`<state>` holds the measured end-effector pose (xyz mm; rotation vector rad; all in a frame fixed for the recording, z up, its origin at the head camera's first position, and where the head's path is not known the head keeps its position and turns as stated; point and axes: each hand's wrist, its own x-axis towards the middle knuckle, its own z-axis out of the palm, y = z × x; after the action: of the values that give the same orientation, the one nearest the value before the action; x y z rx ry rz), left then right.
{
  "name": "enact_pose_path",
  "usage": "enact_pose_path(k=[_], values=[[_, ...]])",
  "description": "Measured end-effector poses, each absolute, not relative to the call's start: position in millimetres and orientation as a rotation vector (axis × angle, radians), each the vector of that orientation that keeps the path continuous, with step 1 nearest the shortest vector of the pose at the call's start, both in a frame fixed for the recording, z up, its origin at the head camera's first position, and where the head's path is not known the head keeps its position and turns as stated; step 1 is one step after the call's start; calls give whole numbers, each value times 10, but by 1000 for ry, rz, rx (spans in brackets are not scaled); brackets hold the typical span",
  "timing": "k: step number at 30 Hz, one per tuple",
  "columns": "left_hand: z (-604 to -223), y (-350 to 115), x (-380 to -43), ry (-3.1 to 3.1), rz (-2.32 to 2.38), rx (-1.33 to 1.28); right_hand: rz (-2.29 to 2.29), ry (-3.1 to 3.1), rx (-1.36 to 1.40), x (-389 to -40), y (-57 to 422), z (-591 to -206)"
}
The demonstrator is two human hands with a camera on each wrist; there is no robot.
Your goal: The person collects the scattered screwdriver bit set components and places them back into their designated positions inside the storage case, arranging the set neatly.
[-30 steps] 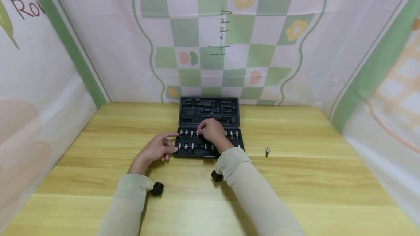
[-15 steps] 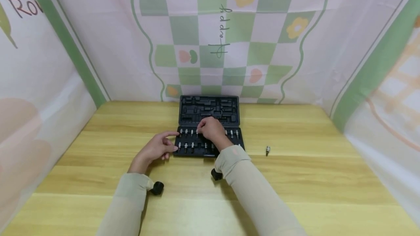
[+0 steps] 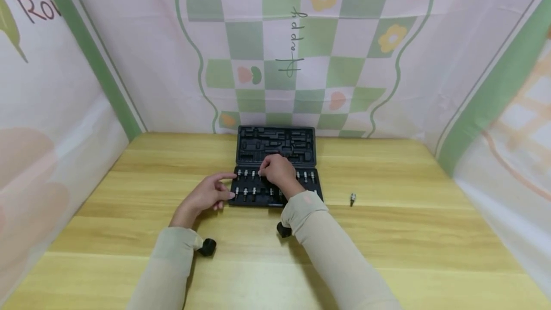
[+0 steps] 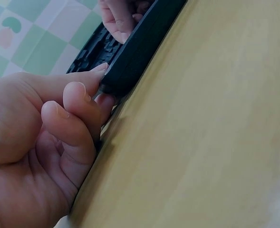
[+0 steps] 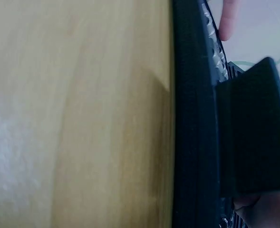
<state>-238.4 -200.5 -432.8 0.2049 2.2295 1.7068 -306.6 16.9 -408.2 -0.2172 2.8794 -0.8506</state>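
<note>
A black bit-socket case (image 3: 254, 204) lies unfolded, its lid (image 3: 275, 131) at the back. Bit sockets (image 3: 245, 193) stand in two rows in its tray. My left hand (image 3: 205, 192) holds the case's left edge; in the left wrist view the thumb rests on the corner of the case (image 4: 135, 57), the other fingers bent below. Over the back row, my right hand (image 3: 279, 171) pinches a small bit socket (image 3: 260, 173), mostly covered by the fingertips. The right wrist view shows mainly the case's front side (image 5: 192, 123), the right hand (image 5: 268, 211) largely hidden.
One loose bit socket (image 3: 353, 199) stands on the wooden table (image 3: 387, 233), right of the case. Patterned cloth (image 3: 284, 61) hangs behind and at both sides. Each wrist carries a small black camera (image 3: 208, 247). A black block (image 5: 254, 133) fills part of the right wrist view.
Both hands keep nearly the same place on the case. The head view shifts only slightly.
</note>
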Motion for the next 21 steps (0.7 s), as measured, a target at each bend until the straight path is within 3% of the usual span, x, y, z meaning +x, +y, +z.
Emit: enact_pose_path(k=[21], values=[[-4406, -2029, -2422, 2247, 1712, 221, -838, 2909, -218, -3058, 199, -4102]])
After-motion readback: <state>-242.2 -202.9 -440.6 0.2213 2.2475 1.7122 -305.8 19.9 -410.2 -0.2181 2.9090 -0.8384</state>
